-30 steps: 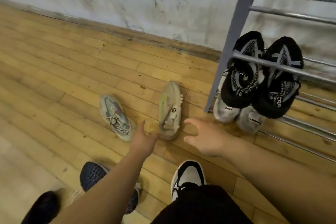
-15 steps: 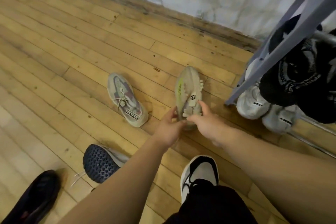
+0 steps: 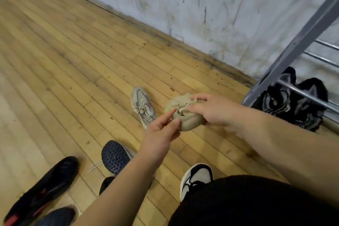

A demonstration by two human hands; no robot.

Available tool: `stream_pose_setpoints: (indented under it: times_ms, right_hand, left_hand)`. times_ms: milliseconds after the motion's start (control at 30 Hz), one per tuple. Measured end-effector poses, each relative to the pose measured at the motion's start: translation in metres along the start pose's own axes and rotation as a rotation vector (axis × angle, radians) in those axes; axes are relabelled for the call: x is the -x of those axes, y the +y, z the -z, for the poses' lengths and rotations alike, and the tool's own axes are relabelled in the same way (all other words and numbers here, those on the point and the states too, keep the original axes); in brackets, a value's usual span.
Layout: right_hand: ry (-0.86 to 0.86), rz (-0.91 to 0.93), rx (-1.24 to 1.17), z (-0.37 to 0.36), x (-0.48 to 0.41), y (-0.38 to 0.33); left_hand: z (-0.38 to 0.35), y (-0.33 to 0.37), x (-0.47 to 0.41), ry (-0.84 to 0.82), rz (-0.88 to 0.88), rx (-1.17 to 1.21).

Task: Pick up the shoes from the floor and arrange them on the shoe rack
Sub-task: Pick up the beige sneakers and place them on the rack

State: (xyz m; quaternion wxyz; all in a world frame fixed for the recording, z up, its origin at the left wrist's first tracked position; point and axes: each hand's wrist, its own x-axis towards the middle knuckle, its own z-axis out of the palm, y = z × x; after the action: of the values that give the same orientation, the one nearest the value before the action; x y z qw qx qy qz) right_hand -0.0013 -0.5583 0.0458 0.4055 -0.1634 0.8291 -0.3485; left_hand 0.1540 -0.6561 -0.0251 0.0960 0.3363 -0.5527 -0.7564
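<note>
The beige shoe (image 3: 183, 117) is gripped above the floor (image 3: 73, 79) by the right hand (image 3: 214, 113), near the rack (image 3: 300, 42). It is touched by fingertips of the left hand (image 3: 161, 132); whether pinched cannot be told. 1 grey shoe (image 3: 143, 106) lies below.

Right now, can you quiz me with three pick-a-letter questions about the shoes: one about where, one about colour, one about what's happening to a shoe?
1. Where is the grey and pink shoe? A on the floor; B on a chair; C in a box.
2. The pair on the rack is mostly: A red; B black; C yellow.
3. The beige shoe is: A lying flat, untouched; B hanging on a hook; C held in hands.
Answers: 1 A, it lies on the wooden boards. 2 B, both are dark with pale patterns. 3 C, the right hand grips it and the left hand touches it with its fingertips.
</note>
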Motion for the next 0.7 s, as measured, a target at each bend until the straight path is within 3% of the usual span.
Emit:
stream_pose_setpoints:
  times_ms: [133,267,367,567,700]
  right_hand:
    - [-0.213,0.044,0.134,-0.007,0.058,-0.088]
    - [-0.261,0.043,0.126,-0.053,0.105,-0.133]
    - [-0.263,0.037,0.029,-0.109,0.130,-0.130]
    - [-0.246,0.142,0.331,-0.158,0.157,-0.082]
    - [-0.287,0.207,0.496,-0.159,0.160,-0.066]
  left_hand:
    - [0.041,0.053,0.058,0.024,-0.093,0.101]
    - [0.090,0.084,0.118,0.081,-0.144,0.122]
    - [0.128,0.073,0.154,0.163,-0.123,0.111]
    - [0.153,-0.007,0.213,0.057,0.018,0.075]
    - [0.134,-0.036,0.227,0.091,0.040,0.163]
